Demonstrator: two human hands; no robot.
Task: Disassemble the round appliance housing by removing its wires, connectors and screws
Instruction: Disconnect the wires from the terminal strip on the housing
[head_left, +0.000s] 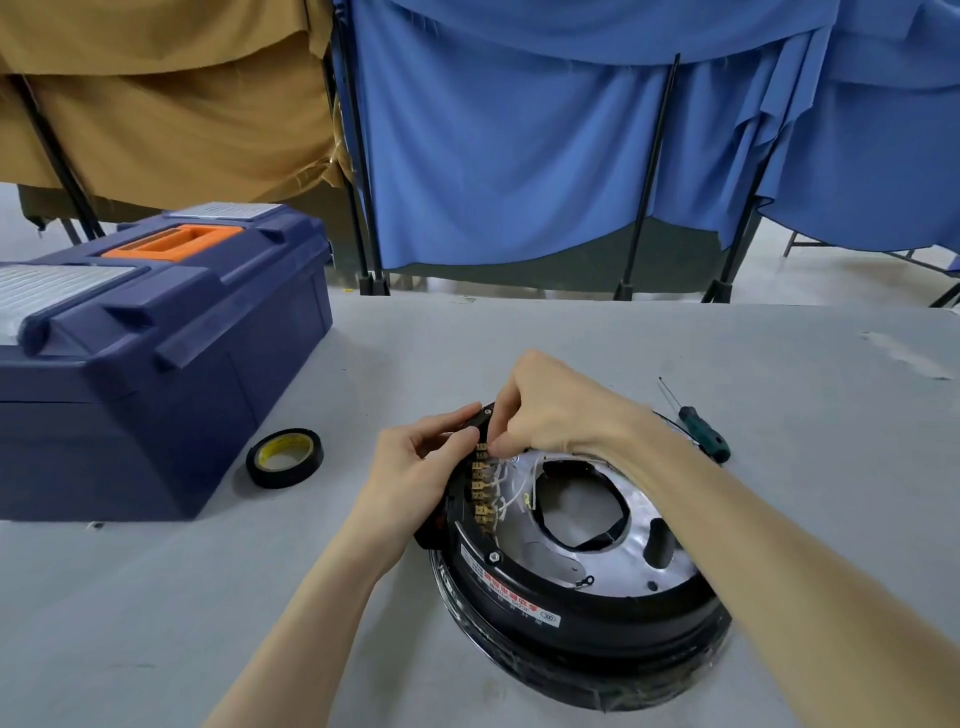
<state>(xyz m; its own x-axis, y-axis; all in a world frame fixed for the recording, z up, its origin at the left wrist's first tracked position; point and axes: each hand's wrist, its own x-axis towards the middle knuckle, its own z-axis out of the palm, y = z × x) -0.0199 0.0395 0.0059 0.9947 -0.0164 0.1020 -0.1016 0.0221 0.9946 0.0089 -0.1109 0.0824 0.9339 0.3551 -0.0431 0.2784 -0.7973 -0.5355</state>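
The round housing (582, 623) lies flat on the table (519, 327). The left hand (410, 483) grips its far-left rim to steady it. The right hand (545, 410) pinches with its fingers (501, 440) what seems the topmost connector (480, 449) there, likely to pull it free.

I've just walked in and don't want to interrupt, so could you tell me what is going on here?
A person is taking apart a round black appliance housing on the grey table. The left hand grips the housing's rim, while the right hand pinches the top brass connector in a row with thin white wires attached. A green-handled screwdriver lies untouched on the table beyond the right arm.
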